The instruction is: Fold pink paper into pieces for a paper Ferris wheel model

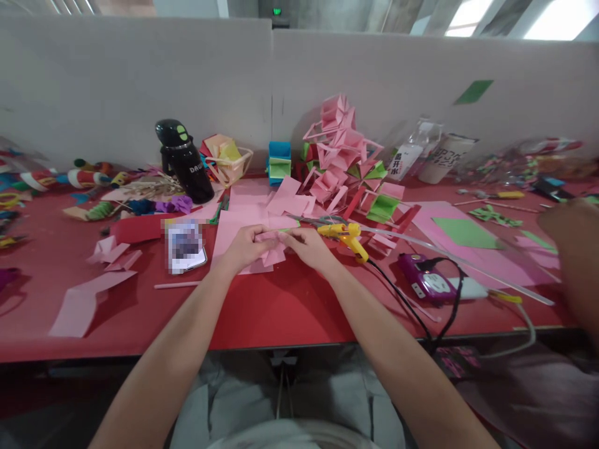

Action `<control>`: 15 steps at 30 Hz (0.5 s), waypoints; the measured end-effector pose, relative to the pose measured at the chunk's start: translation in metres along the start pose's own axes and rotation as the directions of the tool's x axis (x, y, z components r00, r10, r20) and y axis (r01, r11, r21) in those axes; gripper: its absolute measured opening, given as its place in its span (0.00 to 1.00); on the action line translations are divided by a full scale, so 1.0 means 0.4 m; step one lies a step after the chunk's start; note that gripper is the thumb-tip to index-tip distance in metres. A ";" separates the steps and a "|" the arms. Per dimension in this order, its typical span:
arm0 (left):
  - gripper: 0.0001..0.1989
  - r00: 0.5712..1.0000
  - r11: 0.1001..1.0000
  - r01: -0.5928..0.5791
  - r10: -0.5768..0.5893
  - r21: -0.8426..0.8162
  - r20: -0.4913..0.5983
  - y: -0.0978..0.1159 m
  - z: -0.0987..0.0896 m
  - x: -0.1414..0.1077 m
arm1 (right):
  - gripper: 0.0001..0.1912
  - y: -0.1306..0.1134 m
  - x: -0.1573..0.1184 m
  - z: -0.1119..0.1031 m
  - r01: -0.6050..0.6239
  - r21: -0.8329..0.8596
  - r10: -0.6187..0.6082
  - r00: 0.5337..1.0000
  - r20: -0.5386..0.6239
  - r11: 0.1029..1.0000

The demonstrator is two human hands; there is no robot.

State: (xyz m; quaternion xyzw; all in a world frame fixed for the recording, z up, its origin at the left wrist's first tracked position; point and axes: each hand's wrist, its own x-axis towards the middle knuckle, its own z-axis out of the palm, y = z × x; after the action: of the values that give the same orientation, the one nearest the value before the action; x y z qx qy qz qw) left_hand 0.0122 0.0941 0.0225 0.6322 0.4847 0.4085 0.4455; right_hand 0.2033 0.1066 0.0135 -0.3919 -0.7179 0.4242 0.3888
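Both hands meet over the middle of the red table, pinching one small folded piece of pink paper point(270, 241). My left hand point(246, 246) has its fingers closed on the paper's left side. From the other side, my right hand point(306, 244) grips it between thumb and fingers. Beneath them lie larger pink paper sheets point(229, 231). Just right of my right hand rests a yellow glue gun point(349, 237) with a black cord. Behind it rises a stack of folded pink paper shapes point(334, 149).
A black bottle point(187, 165) stands at the back left, with a phone point(186, 246) nearer me. At right are a purple device point(428, 280), a green sheet point(465, 232) and a clear plastic bottle point(412, 149). Another person's arm point(571, 249) reaches in at the far right.
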 end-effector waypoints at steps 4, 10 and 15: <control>0.13 0.998 0.998 -0.064 0.064 -0.012 -0.019 -0.004 0.002 0.005 | 0.16 -0.001 -0.002 -0.004 0.057 -0.117 -0.054 0.998 0.024 0.991; 0.14 0.992 0.992 -0.129 0.129 0.005 -0.005 -0.006 0.000 0.008 | 0.17 -0.006 -0.002 -0.004 0.045 -0.091 -0.036 0.995 0.097 0.995; 0.15 0.987 0.989 -0.132 0.126 -0.067 -0.097 0.001 -0.001 0.007 | 0.19 -0.006 0.000 0.000 0.055 -0.040 -0.053 0.997 0.051 0.998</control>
State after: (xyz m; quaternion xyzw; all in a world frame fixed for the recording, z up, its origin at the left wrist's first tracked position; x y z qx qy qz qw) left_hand 0.0124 0.0969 0.0232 0.6259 0.4477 0.4828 0.4179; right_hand 0.2028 0.1059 0.0158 -0.3697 -0.7462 0.4082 0.3739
